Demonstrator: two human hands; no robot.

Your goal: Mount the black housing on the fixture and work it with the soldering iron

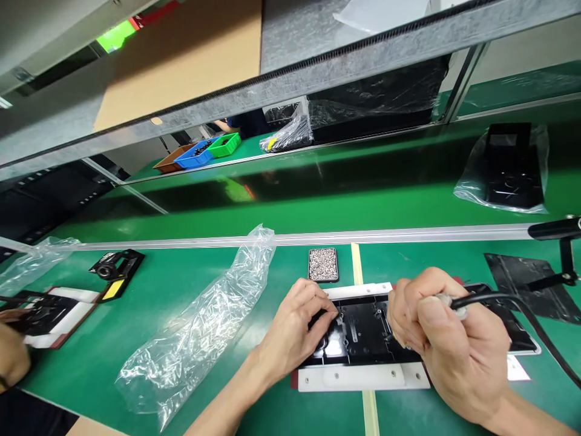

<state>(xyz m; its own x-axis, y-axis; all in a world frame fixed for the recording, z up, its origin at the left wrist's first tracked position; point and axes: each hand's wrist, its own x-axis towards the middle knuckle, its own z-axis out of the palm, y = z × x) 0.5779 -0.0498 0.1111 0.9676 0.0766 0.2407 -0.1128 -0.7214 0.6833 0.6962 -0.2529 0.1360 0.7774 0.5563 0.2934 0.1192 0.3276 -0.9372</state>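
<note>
A black plastic panel (361, 330) lies in a white fixture (349, 378) in front of me. My left hand (303, 321) rests at the panel's left end, fingers curled and fingertips pressed together on it; what they hold, if anything, is hidden. My right hand (447, 342) is wrapped round a corded tool (454, 307) above the panel's right part. The tool's black cable (521, 303) runs off to the right. Its working end is hidden by my fingers. Behind the fixture sits a square tray of small screws (323, 265).
Crumpled clear plastic bags (204, 327) lie left of the fixture. At far left, another person's hand (13, 321) touches a second fixture. A black jointed arm (565, 254) and dark sheet (535, 284) are at right. A metal shelf (290, 85) crosses overhead.
</note>
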